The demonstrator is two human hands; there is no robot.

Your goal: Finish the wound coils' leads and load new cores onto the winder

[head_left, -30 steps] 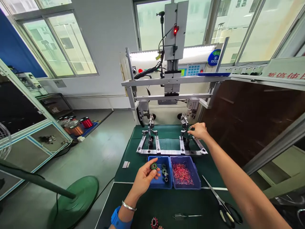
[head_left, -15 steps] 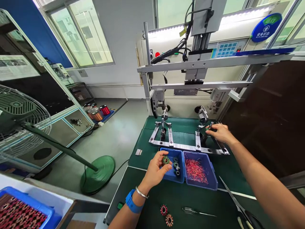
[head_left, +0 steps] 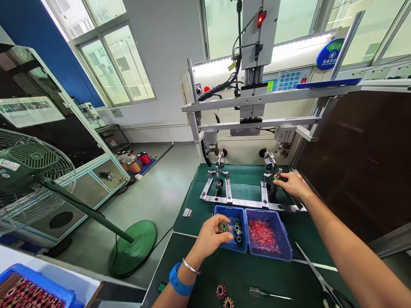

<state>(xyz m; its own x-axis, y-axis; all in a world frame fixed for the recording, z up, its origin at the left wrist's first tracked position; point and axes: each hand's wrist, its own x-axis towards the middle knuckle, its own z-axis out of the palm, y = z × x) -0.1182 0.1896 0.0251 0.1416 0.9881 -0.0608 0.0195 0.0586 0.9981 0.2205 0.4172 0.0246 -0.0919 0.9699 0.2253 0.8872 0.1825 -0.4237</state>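
My left hand point(head_left: 208, 234) pinches a small green stator core point(head_left: 223, 226), a toothed ring, just above the left blue bin point(head_left: 221, 244). More green cores point(head_left: 236, 223) and small dark and silver cylinders point(head_left: 239, 239) lie in that bin. My right hand point(head_left: 293, 184) is closed by the metal post point(head_left: 279, 172) at the right side of the winding fixture point(head_left: 245, 202). A bit of another green core point(head_left: 275, 177) shows at its fingertips, mostly hidden.
A bin of red wire scraps point(head_left: 263, 235) adjoins the left one. Nearer me lie two wound stators point(head_left: 220, 291), a screwdriver point(head_left: 257, 291) and scissors point(head_left: 316, 271). Metal crossbars point(head_left: 257, 99) span above the fixture. A green fan point(head_left: 30, 160) stands at left.
The view has tilted upward a little and shifted, so the machine appears lower and further left. Both hands keep nearly the same places and grips.
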